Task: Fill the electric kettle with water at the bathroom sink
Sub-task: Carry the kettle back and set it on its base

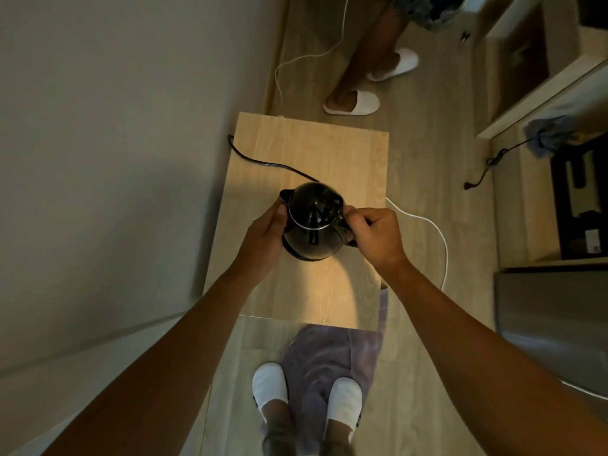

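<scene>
A black electric kettle [314, 222] stands on a light wooden table [306, 149], its spout pointing left and its lid shut. My left hand [266, 233] is wrapped against the kettle's left side. My right hand [371, 233] is closed around the handle on its right side. A black power cord [263, 162] runs from behind the kettle to the table's left edge. The kettle's base is hidden under its body. No sink is in view.
A wall runs along the left. Another person's legs in white slippers [352, 103] stand beyond the table's far end. White cables [434, 232] trail over the wooden floor. Shelving [539, 77] and a dark appliance [579, 205] fill the right side. My own slippered feet [269, 386] are below.
</scene>
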